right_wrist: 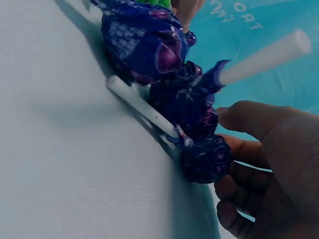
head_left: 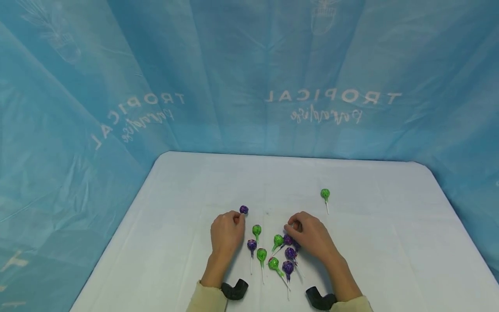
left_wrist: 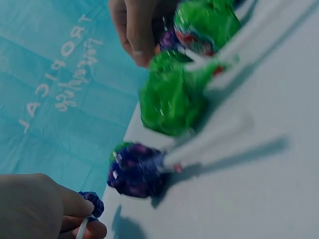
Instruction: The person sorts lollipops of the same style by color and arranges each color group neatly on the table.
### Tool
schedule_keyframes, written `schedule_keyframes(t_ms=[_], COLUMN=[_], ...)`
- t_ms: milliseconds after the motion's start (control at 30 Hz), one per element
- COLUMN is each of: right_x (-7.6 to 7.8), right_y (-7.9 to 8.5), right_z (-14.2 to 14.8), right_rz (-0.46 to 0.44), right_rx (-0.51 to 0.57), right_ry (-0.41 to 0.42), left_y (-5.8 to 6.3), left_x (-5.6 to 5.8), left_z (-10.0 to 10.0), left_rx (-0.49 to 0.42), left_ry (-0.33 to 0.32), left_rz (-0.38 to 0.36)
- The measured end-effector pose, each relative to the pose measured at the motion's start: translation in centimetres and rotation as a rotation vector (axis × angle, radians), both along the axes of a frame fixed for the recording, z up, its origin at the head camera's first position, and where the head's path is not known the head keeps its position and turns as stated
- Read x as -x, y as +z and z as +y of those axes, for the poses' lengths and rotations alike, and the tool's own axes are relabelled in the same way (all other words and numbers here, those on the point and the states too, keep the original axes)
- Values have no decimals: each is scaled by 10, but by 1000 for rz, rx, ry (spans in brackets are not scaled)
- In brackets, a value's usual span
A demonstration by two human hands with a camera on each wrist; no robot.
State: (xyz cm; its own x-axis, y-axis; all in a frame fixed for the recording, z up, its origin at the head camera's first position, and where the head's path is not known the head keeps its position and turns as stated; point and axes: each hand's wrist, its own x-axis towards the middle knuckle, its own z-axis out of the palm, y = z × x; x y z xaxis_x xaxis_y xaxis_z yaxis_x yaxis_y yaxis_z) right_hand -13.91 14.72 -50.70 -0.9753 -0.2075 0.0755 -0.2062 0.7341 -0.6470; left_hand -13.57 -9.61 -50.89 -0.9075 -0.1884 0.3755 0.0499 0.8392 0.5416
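Observation:
Between the thumb and fingers of my left hand point(head_left: 228, 232) is a purple-wrapped lollipop point(head_left: 244, 209), pinched just below its head; the left wrist view shows its white stick. My right hand point(head_left: 312, 236) is beside a cluster of purple lollipops point(head_left: 290, 253), thumb and fingers bent and apart. In the right wrist view its fingertips come close to a purple lollipop point(right_wrist: 207, 159); whether they touch it is unclear. Green lollipops point(head_left: 278, 240) lie at the cluster's left side. Nearer my left hand are another green lollipop point(head_left: 256, 230) and a purple lollipop point(head_left: 251, 245).
A lone green lollipop point(head_left: 325, 193) lies farther back to the right on the white table point(head_left: 195, 182). Blue printed curtains point(head_left: 249, 78) hang behind and to both sides. Black curved pieces point(head_left: 235, 289) sit at both wrists.

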Motion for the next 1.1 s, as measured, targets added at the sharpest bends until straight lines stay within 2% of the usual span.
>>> schedule_keyframes(t_ms=[100, 300, 633, 900, 1100], right_x=[5, 1, 1, -2, -1], right_y=[2, -3, 2, 4, 2], right_z=[-1, -4, -12, -14, -18], right_rz=[-10, -13, -17, -17, -7], right_rx=[-5, -12, -26, -37, -44], right_ry=[1, 2, 37, 45, 79], left_y=[1, -4, -2, -2, -5], left_x=[7, 9, 24, 34, 41], left_z=[-3, -6, -17, -22, -29], left_rx=[32, 45, 47, 2, -10], left_ry=[12, 19, 61, 52, 57], left_rz=[26, 29, -24, -65, -37])
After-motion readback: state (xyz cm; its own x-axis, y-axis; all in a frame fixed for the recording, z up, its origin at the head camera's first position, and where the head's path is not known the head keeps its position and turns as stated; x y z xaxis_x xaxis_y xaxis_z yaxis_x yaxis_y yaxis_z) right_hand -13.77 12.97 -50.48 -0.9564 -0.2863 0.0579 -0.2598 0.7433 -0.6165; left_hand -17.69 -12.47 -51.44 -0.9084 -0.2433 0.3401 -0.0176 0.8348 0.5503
